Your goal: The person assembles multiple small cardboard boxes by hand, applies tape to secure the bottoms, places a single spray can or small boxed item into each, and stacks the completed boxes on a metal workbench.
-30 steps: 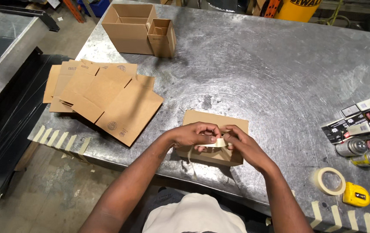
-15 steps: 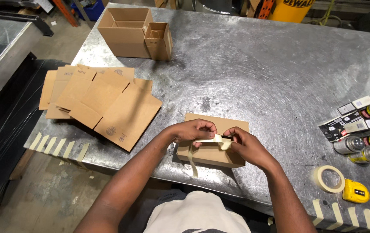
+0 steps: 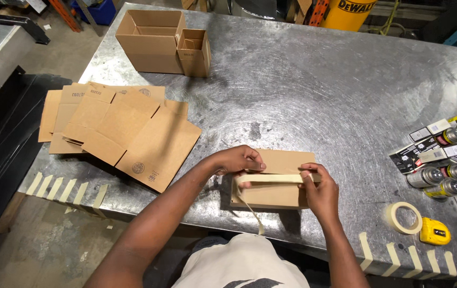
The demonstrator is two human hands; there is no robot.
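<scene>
A scratched metal surface [image 3: 303,90]. At its far left corner stand two open cardboard boxes, a large box [image 3: 151,40] touching a small box [image 3: 193,52]. Flat unfolded cartons [image 3: 119,133] lie stacked at the left. Along the right edge lie spray cans [image 3: 449,170] among small dark packets. Near the front right, a roll of masking tape [image 3: 403,217] sits beside a yellow tape measure [image 3: 434,231]. Tape strips [image 3: 68,189] hang off the front edge

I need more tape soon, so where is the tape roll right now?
In the head view the tape roll lies near the table's front edge on the right, just left of the yellow tape measure.
</scene>
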